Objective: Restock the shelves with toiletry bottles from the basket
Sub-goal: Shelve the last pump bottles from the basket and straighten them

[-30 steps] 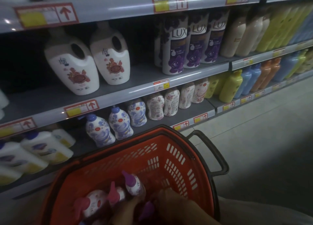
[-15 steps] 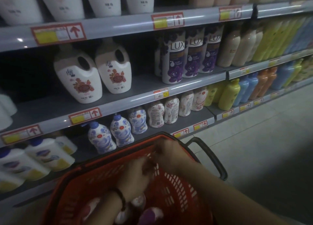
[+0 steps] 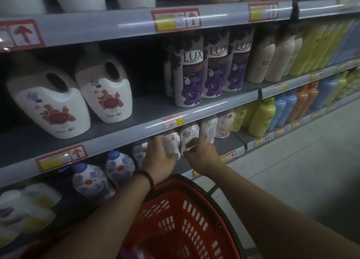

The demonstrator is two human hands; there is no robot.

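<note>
My left hand (image 3: 158, 155) grips a white floral bottle (image 3: 172, 144) standing at the front of the lower shelf (image 3: 232, 144). My right hand (image 3: 202, 154) is just to its right, fingers curled and pinching at the base of the neighbouring white bottle with purple flowers (image 3: 190, 135). The red basket (image 3: 187, 215) sits below my forearms; a purple cap (image 3: 126, 254) shows at its bottom left, the rest of its contents hidden by my arms.
Blue-capped floral bottles (image 3: 91, 180) stand left on the lower shelf, yellow (image 3: 262, 119) and blue bottles (image 3: 280, 108) right. The middle shelf holds white jugs (image 3: 52, 106) and purple LUX bottles (image 3: 190, 73). Tiled floor (image 3: 302, 171) lies to the right.
Both hands came up out of the basket and reached forward to the lower shelf. The left hand now holds a floral bottle there. The view moved closer to the shelves.
</note>
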